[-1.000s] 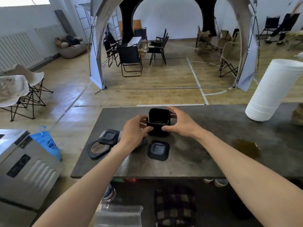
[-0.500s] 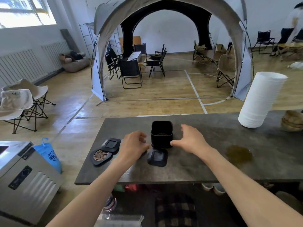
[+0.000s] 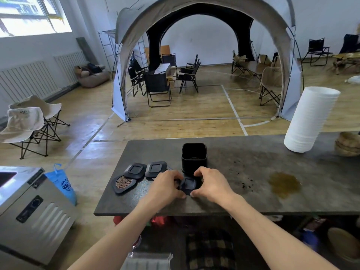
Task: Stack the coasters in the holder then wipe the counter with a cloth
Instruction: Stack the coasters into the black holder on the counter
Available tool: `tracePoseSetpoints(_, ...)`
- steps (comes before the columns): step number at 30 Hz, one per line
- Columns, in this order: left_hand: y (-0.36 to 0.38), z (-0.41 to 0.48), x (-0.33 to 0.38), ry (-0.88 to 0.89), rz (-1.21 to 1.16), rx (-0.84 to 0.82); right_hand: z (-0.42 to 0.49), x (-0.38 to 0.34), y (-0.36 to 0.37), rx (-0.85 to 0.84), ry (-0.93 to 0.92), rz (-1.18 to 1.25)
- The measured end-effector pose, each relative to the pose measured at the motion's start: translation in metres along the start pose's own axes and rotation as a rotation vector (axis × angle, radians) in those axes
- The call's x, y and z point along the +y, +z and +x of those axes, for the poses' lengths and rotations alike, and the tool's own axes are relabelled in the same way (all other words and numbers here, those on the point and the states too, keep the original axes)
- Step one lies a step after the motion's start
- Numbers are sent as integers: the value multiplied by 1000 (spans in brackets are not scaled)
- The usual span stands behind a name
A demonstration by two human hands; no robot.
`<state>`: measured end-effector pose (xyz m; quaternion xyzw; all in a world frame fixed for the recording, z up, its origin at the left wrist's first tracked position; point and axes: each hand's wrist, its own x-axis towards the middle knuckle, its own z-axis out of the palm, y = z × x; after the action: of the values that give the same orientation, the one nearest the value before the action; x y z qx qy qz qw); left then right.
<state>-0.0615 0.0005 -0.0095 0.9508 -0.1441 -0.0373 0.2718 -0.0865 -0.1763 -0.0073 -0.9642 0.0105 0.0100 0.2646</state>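
A black square coaster holder (image 3: pixel 194 158) stands upright on the dark counter (image 3: pixel 243 199). Just in front of it lies a black square coaster (image 3: pixel 189 185), and my left hand (image 3: pixel 167 184) and my right hand (image 3: pixel 210 182) both grip its edges from either side. To the left lie two more black square coasters (image 3: pixel 134 170) (image 3: pixel 156 168) and a round coaster with a brown patterned centre (image 3: pixel 123 183). A brown liquid spill (image 3: pixel 284 184) and dark crumbs (image 3: pixel 242 179) mark the counter to the right. No cloth is visible.
A tall stack of white cups (image 3: pixel 309 119) stands at the counter's far right, with woven bowls (image 3: pixel 348 144) beside it. A metal appliance (image 3: pixel 29 209) and a blue bag (image 3: pixel 62 182) sit left of the counter. Folding chairs and a tent fill the floor beyond.
Both hands left the holder and came down onto the square coaster in front of it, closing on its edges. My view tilted up and closer.
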Motion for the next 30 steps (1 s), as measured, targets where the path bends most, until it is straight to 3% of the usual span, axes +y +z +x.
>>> tracePoseSetpoints(6, 0, -5, 5, -14, -18, 4, 2, -8, -8, -89, -41, -50)
tracePoseSetpoints(16, 1, -39, -14, 185, 133, -131, -44, 2, 0, -130, -218, -142)
tracePoseSetpoints(24, 5, -71, -24, 432, 203, 11, -71, 6, 7, -48, -383, -268)
tracePoseSetpoints(27, 3, -76, -24, 448, 129, 51, -79, 8, 3, -12, -395, -197)
tracePoseSetpoints(30, -2, -77, -21, 347, -79, 63, -81, 9, -6, 22, -312, 51)
